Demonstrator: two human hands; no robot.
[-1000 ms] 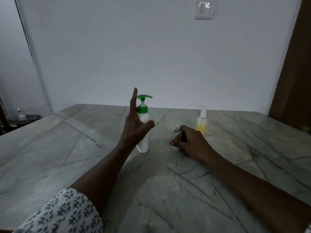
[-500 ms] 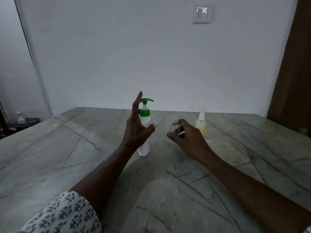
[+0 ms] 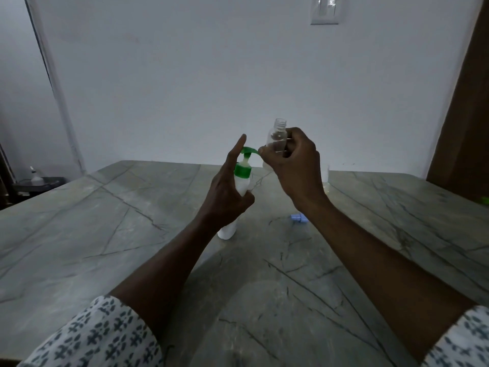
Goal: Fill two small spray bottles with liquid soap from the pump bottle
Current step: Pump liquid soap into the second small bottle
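Right grip [image 3: 296, 168] clamped on the clear spray bottle [image 3: 277, 140], upright, open mouth above and just right of the green spout [image 3: 250, 151]; left grip [image 3: 225, 192] clasps the pump bottle [image 3: 242, 185] on the bench [image 3: 105, 221], forefinger raised; the mouth likely must drop beneath the spout.

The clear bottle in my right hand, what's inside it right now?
The clear bottle is open on top, and its visible upper part looks empty. The right hand wraps much of its lower part, so anything sitting at the bottom is hidden.

Second spray bottle [image 3: 326, 178] behind right hand [image 3: 296, 165]
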